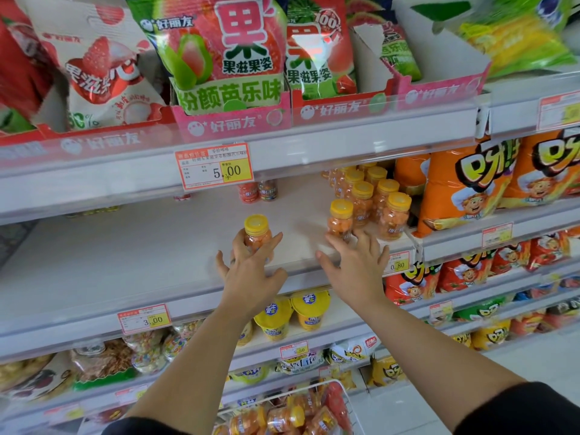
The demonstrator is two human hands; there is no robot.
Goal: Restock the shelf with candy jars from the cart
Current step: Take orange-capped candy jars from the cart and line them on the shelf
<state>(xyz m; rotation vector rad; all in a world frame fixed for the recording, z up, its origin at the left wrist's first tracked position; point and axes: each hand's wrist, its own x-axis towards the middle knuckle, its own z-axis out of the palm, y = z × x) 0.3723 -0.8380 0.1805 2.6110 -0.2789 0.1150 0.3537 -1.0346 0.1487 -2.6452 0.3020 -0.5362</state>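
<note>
- Yellow-capped and filled with orange candy, a jar point(257, 235) stood upright on the white shelf point(125, 262), near the front edge and about mid-view.
- The left hand point(251, 273) grasped this jar from 6 o'clock. Its fingers rose along both sides of the jar's body, the thumb splayed toward 9 o'clock, and the cap stayed uncovered.
- The left forearm was bare and stretched up from 7 o'clock, with a dark sleeve at the bottom of the view.
- The right hand point(356, 265) lay at 3 o'clock from the left hand. It was released and held nothing, palm down, with the fingers straight and fanned over the shelf's front edge.
- Its fingertips point(331, 238) reached the foot of a second jar point(340, 219), which stood at 12 o'clock from that hand. Whether they touched it could not be told.
- The right forearm ran in from 5 o'clock, also ending in a dark sleeve.
- More jars point(381, 196) stood in close rows behind the second jar, running back toward 1 o'clock.
- Orange bags point(464, 183) stood just beside these rows, at their 3 o'clock.
- A wire cart point(342, 394) sat at 6 o'clock in the view, between the forearms, with spare jars point(282, 417) lying on their sides in it.
- A price tag point(216, 166) hung at 11 o'clock from the grasped jar, on the rail above.
</note>
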